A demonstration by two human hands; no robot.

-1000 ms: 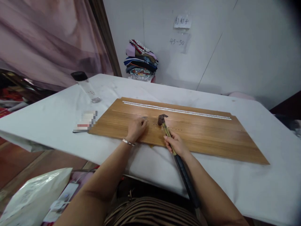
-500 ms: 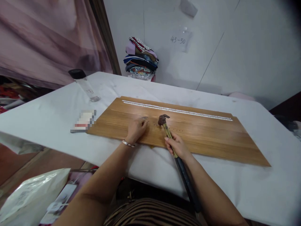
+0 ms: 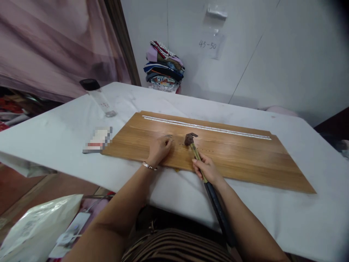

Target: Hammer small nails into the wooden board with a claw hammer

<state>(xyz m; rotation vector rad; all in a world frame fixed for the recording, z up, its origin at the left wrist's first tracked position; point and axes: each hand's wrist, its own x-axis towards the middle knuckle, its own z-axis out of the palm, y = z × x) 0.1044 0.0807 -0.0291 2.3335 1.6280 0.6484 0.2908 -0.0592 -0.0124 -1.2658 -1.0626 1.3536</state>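
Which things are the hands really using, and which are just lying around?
Being used: hammer in the right hand; wooden board under the left hand; small nails by its fingers.

Lying about: clear bottle, folded clothes, white bag.

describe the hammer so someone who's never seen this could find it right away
Start at the long wooden board lying on the white-covered table. Near the board's middle, the right hand grips a hammer whose handle runs back toward the person. It is the only tool there: a dark rusty head on a yellowish shaft with a black grip, beside the left hand, which rests on the wood.
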